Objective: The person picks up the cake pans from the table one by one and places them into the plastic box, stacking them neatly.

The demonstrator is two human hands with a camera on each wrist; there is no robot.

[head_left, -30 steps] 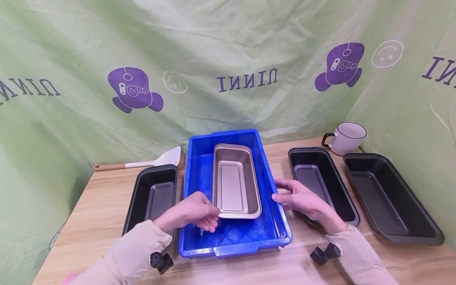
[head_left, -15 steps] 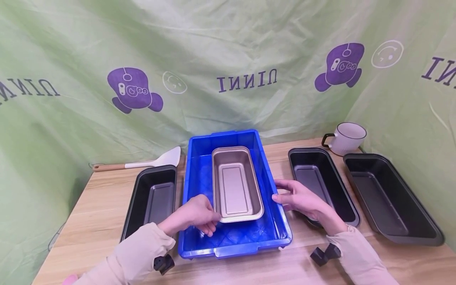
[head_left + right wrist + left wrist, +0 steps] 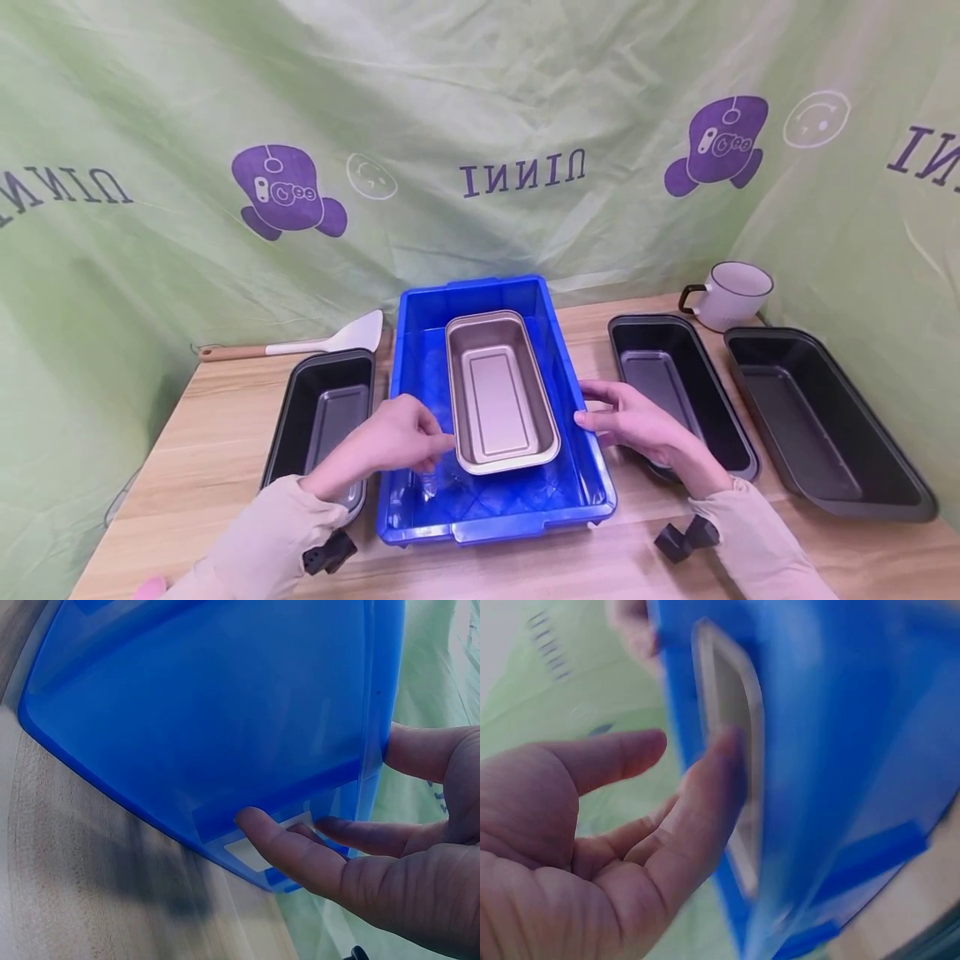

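A gold-brown loaf pan (image 3: 498, 468) sits, slightly turned, inside a blue plastic bin (image 3: 498, 527) in the head view. My left hand (image 3: 390, 437) is over the bin's left side, a fingertip at the pan's near left edge. In the left wrist view its thumb (image 3: 622, 759) stands apart from the fingers; blur hides whether the fingertip touches the pan. On the bin's right side, my right hand (image 3: 633, 421) holds the wall. The right wrist view shows its thumb (image 3: 420, 754) at the rim and its fingers (image 3: 300, 859) along the outer wall.
Left of the bin lies a dark loaf pan (image 3: 300, 408), with a white spatula (image 3: 352, 335) behind it. To the right stand another dark loaf pan (image 3: 716, 400), a larger one (image 3: 862, 404) and a white mug (image 3: 731, 298). A green curtain (image 3: 525, 225) closes off the back.
The gold-brown pan has shifted toward me and turned slightly in the bin. My left hand has drawn back a little left from its near corner. The right hand stays on the bin.
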